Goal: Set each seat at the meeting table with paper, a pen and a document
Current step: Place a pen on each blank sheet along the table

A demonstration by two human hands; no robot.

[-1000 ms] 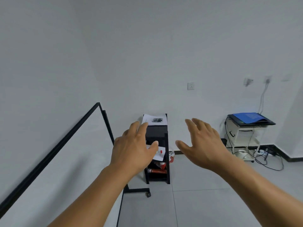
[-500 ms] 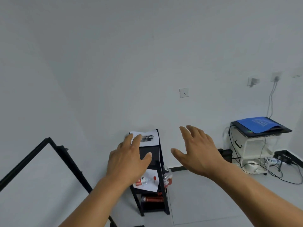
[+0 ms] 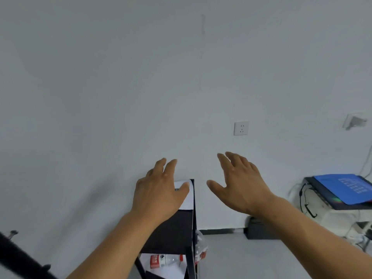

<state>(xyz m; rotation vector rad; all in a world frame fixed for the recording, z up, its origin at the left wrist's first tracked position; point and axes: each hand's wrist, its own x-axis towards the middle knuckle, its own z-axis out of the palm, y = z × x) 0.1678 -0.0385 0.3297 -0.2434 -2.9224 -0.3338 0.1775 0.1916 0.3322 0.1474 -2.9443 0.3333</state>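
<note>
both hands are raised, fingers spread and relaxed, grasping nothing. the left hand (image 3: 159, 194) hovers over a black shelf unit (image 3: 173, 228), and a white sheet of paper (image 3: 186, 196) on the shelf top shows just past its thumb, partly covered by the palm. the right hand (image 3: 239, 184) hangs apart to the right, before the white wall. a plastic bottle (image 3: 166, 260) lies on a lower shelf, below the left wrist.

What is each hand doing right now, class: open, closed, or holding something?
Left hand: open, fingers spread, holding nothing.
Right hand: open, fingers spread, holding nothing.
</note>
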